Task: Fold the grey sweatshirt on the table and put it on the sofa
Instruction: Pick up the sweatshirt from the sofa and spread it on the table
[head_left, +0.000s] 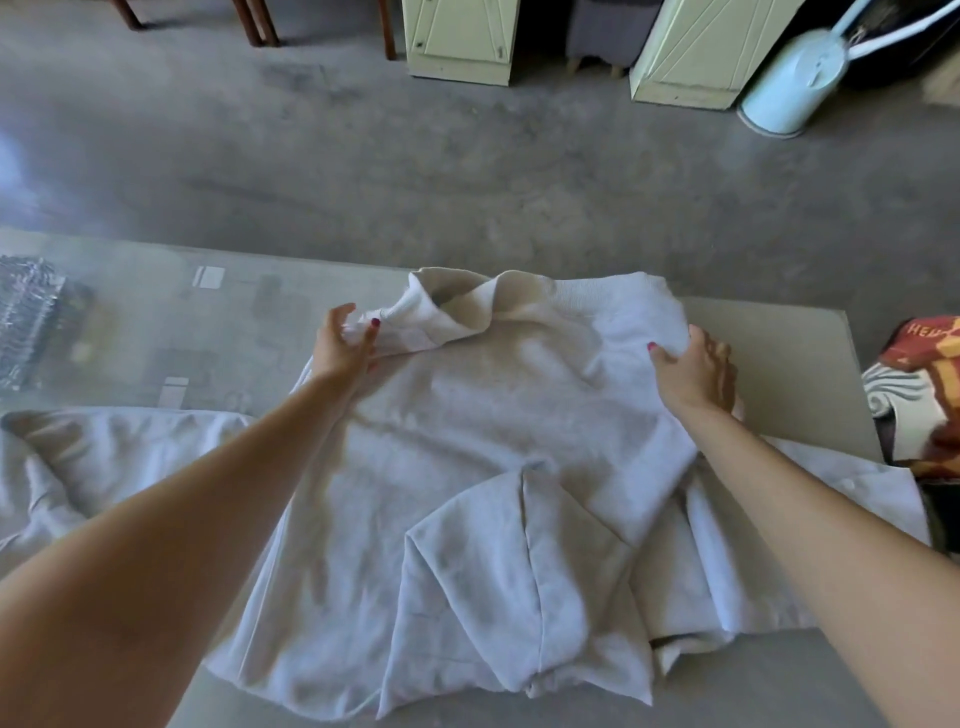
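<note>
The pale grey sweatshirt (483, 426) lies spread on the table (769, 364), its hood (498, 587) folded flat over the near part. Its far hem edge is rumpled and partly turned up. My left hand (345, 345) pinches the far left corner of that hem. My right hand (693, 371) grips the far right corner. One sleeve (104, 457) trails out to the left, and the other sleeve (831, 499) runs under my right forearm. No sofa is in view.
A glass-topped section of the table (171, 322) lies to the left with a shiny crumpled object (26, 317) on it. A red and yellow patterned cloth (919, 395) sits off the right edge. Beyond the bare grey floor (415, 166) stand pale cabinets (462, 41) and a light blue bin (789, 83).
</note>
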